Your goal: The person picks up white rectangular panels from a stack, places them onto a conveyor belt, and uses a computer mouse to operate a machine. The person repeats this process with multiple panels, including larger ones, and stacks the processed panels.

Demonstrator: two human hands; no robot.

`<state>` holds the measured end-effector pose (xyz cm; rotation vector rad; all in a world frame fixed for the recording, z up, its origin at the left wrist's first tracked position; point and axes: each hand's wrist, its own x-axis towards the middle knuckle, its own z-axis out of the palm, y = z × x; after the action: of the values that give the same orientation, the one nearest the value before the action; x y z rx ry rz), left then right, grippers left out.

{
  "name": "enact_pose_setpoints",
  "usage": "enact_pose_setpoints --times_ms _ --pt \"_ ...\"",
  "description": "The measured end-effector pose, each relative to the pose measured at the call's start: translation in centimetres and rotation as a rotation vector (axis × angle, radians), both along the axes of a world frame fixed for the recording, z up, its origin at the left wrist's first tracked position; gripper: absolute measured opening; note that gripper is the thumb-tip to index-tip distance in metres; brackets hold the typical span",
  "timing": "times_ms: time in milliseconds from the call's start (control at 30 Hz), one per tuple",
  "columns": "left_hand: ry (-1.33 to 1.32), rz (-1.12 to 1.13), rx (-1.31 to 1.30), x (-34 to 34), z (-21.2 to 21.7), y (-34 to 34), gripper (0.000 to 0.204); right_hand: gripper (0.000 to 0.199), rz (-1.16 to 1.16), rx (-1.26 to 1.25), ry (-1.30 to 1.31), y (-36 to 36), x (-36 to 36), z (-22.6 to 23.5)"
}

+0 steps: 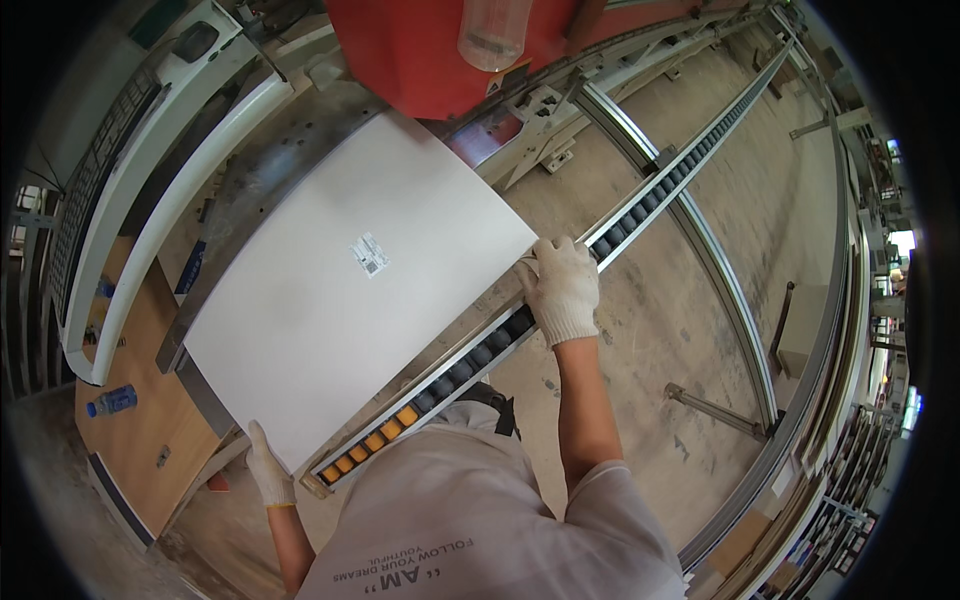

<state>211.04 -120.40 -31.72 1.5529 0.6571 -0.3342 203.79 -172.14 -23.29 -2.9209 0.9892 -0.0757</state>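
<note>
White panel (350,300), one, flat and broad, set slantwise across the centre-left of the frame, over a dark metal machine bed (290,155); small printed label (369,255) stuck near its middle.

Left hand (268,470), white knitted glove: at the panel's lowest corner, lower left of the frame, touching the edge; one finger extended along it, the others out of sight, so cannot tell whether they are clamped.

Right hand (563,288), matching glove: at the panel's right corner, centre of the frame, fingers together and bent, thumb toward the edge; firmness of hold cannot be told.

Roller rail (470,368): black rollers, orange ones at its lower end; runs from lower centre to upper right, lying between panel and grey shirt (490,510), partly covered by the right hand.

Metal crossbar (718,250): crosses the rail, right of centre.

Red housing (400,55), with clear cylinder (495,35): top centre, close by the panel's upper end, obstructing the view beyond.

White curved guard (165,190): upper left, alongside the bed.

Wood-coloured board (150,470): lower left; blue-labelled bottle (112,401) lying on its side there.

Stacked sheets (800,520): lower right rim.
</note>
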Motion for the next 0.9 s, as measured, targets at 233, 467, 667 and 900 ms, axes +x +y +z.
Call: enact_pose_setpoints --times_ms 233,467,667,900 --pt "-0.023 -0.011 -0.046 -0.4 0.0 -0.2 0.074 0.024 -0.015 0.005 0.004 0.4 -2.3 -0.8" --pt "-0.008 -0.004 -0.102 -1.2 -0.6 0.2 0.073 0.022 0.001 -0.041 -0.037 0.7 -3.9 -1.7" --pt "-0.001 -0.014 -0.132 -1.8 -0.5 1.1 0.070 0.020 0.020 -0.043 -0.052 3.3 -6.2 -2.2" --pt "0.010 -0.031 -0.129 -2.6 -1.7 2.1 0.070 0.017 0.068 -0.074 0.012 5.3 -7.3 -2.4"
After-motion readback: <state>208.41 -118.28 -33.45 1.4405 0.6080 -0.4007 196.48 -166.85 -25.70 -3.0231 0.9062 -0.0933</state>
